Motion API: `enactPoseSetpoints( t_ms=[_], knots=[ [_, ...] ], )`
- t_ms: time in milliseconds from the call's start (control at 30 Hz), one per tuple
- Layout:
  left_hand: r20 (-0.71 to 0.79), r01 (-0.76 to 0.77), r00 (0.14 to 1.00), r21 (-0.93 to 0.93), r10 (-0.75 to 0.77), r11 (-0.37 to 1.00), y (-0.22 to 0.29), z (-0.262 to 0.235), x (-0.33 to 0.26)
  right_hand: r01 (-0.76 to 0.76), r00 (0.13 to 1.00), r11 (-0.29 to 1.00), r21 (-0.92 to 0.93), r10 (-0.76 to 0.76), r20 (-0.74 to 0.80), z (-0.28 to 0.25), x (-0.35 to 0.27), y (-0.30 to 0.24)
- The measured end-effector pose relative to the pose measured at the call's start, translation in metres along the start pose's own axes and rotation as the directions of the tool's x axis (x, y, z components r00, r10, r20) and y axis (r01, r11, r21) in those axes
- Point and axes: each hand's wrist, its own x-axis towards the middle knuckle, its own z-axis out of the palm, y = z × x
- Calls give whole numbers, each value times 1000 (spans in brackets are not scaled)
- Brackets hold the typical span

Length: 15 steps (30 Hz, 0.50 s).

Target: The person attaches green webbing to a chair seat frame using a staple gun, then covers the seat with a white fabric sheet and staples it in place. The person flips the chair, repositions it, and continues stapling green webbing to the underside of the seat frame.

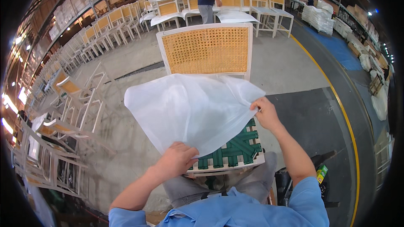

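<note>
Sheet [185,105]: thin, white, before the cane backrest [206,50], overlying green webbing [218,158]
Left hand [177,158]: pinching edge farther from backrest
Right hand [267,113]: pinching edge nearer backrest, seemingly for tension

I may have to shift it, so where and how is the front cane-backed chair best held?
Probably by the top rail of its backrest, from the far side: it stands raised and uncovered, while the white sheet drapes over much of the seat.
</note>
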Motion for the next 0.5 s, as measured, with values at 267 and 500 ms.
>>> enactPoseSetpoints(
  t_ms=[267,500],
  knots=[
    [109,254,963,-66,-246,965,-45,104,-29,-92,988,989,-118,105,114,45,-73,57],
    [198,335,925,-18,-325,942,-56,122,-53,-203,960,976,-77,214,182,45,-124,46]
  ],
)
